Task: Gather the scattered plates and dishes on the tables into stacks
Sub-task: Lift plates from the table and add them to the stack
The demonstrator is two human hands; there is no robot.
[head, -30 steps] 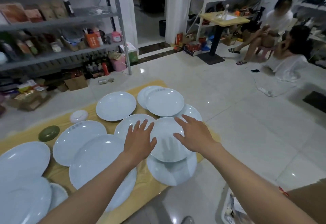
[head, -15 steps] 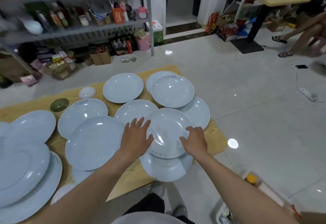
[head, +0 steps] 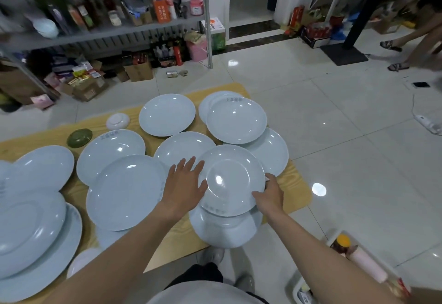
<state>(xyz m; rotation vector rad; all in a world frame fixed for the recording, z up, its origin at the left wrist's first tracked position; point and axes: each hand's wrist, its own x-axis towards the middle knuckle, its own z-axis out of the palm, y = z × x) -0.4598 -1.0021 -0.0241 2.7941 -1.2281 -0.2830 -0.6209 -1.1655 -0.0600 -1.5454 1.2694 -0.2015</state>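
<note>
Pick-up step: right hand [head: 269, 197] pinches the rim of the top plate [head: 233, 179]; left hand [head: 184, 184], fingers spread, braces the opposite edge; next probably a level lift off the plate beneath [head: 224, 232].

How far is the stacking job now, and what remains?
Early stage. Done: big plates at the left lie piled. In hand: the right hand grips the rim of a plate lying on a second plate; the left hand rests flat beside its other edge. Left: single plates, a green dish and a small white dish lie spread on the table.
</note>
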